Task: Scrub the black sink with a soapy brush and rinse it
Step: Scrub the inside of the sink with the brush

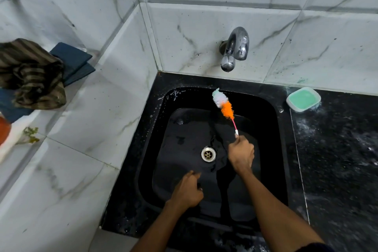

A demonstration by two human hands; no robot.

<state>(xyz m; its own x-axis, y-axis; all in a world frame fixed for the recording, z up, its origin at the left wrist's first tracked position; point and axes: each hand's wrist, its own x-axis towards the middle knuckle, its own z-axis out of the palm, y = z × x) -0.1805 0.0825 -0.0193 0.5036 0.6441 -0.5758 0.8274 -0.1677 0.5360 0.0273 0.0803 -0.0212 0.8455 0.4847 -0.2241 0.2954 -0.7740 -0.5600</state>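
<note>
The black sink (263,120) is set into a black counter, with a metal drain (208,154) in its wet floor. My right hand (241,152) grips the thin pink handle of a bottle brush (223,104). The brush's white and orange bristles press against the sink's back wall, below the tap. Some foam clings to the back left corner. My left hand (189,189) hovers over the sink's front left part with its fingers curled loosely and nothing in it. A chrome tap (235,48) juts from the tiled wall; no water runs from it.
A white dish of green soap (303,98) sits on the wet black counter (335,149) to the right of the sink. On the white tiled ledge to the left lie a striped brown cloth (32,73) and dark blue folded cloths (73,61).
</note>
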